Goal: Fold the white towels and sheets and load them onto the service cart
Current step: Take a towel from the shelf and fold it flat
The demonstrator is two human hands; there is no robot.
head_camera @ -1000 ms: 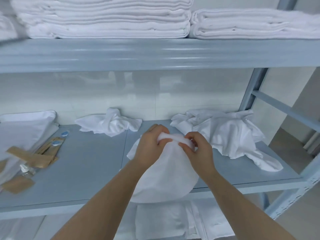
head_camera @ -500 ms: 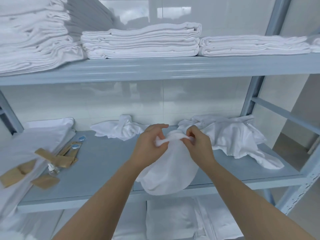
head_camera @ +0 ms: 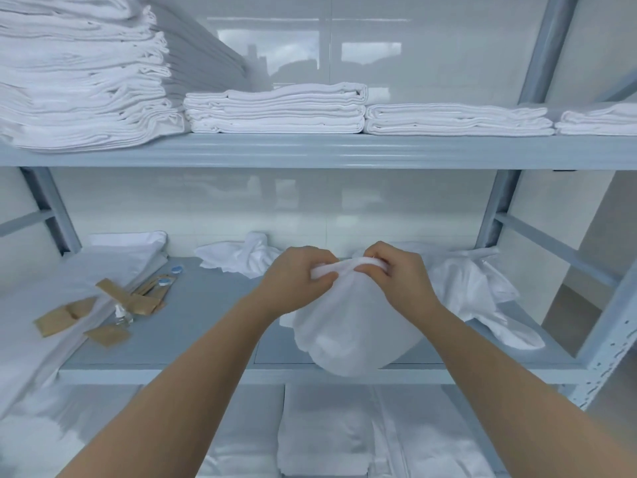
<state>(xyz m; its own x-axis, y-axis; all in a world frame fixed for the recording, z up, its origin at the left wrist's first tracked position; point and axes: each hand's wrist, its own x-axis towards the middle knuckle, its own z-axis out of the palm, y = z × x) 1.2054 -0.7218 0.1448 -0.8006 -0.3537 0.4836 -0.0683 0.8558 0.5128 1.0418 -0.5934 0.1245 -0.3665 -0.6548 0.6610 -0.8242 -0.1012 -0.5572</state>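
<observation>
A white towel (head_camera: 355, 326) hangs in front of the middle shelf (head_camera: 206, 315), bunched at its top edge. My left hand (head_camera: 296, 277) pinches that edge from the left and my right hand (head_camera: 396, 274) pinches it from the right, knuckles close together. The cloth sags in a rounded fold below both hands and covers part of the shelf's front lip. Behind it lie a crumpled white sheet (head_camera: 472, 291) on the right and a smaller crumpled towel (head_camera: 241, 258) at the back. No cart is in view.
The upper shelf (head_camera: 310, 150) carries folded white stacks (head_camera: 275, 112), with a tall pile (head_camera: 82, 74) at the left. Brown paper packets (head_camera: 113, 298), a small bottle (head_camera: 122, 313) and folded linen (head_camera: 113, 260) sit at the middle shelf's left. More folded linen (head_camera: 324, 429) lies below. A grey upright (head_camera: 603, 343) stands right.
The view has tilted upward, bringing the upper shelf's stacks into sight. Both hands have lifted the towel's top edge higher and keep pinching it close together.
</observation>
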